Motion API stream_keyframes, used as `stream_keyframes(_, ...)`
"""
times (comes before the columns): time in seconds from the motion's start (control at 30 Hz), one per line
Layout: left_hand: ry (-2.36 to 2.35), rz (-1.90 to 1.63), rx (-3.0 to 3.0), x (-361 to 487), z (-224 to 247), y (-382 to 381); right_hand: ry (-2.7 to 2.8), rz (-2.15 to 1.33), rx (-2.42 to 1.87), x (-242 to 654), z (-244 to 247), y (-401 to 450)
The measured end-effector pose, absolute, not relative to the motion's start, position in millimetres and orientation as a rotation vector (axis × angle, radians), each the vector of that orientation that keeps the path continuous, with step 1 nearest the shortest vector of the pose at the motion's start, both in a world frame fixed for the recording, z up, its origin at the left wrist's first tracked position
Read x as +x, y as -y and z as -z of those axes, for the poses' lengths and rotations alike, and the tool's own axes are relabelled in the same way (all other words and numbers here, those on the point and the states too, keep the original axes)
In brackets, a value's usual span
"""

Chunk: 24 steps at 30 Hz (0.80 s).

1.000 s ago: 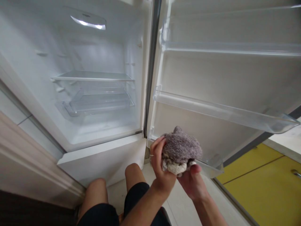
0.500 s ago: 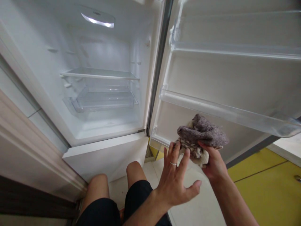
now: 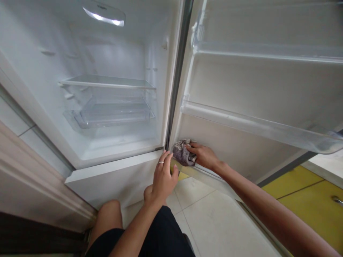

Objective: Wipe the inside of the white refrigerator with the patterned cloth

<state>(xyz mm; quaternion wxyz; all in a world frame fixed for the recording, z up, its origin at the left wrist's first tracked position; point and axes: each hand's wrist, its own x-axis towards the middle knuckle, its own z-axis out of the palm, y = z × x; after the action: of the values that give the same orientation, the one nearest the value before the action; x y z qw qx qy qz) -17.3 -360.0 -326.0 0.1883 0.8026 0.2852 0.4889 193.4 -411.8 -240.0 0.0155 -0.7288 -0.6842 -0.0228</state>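
My right hand is closed on a bunched grey-brown patterned cloth. The cloth lies against the hinge-side end of the lowest shelf on the opened fridge door. To the left of it is my left hand, with a ring on one finger. Its thumb stands apart from the slightly bent fingers, and I see nothing in its grasp. Those fingertips are by the hinge corner, between the fridge body and the door; whether they touch the door cannot be made out.
Inside the fridge, a glass shelf sits above a clear plastic tray. Another clear door shelf spans the door above my right arm. Below the compartment is a white lower front. Yellow cabinets stand at the right.
My right hand has carried the cloth left and down, from in front of the door to its lower hinge-side corner. My left hand has moved left and up, away from the cloth.
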Motion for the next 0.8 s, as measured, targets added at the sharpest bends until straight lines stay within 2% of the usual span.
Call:
stream_keyframes(0.2, -0.632, -0.959, 2.610, 1.0, 335.2, 348.4, 2.498, -0.191, -2.329, 176.2, 253.3, 357.8)
stream_keyframes(0.33, -0.769, -0.824, 2.721, 13.3, 340.2, 353.9, 2.543, -0.231, -2.308, 181.2, 258.0, 352.1)
stream_keyframes(0.5, -0.947, -0.769, 2.754, 20.7, 329.4, 361.7, 2.517, -0.231, -2.280, 200.3, 261.7, 388.2)
stream_keyframes(0.8, -1.012, -0.747, 2.706, 25.7, 322.2, 364.5, 2.366, -0.526, -2.314, 252.9, 249.8, 477.5)
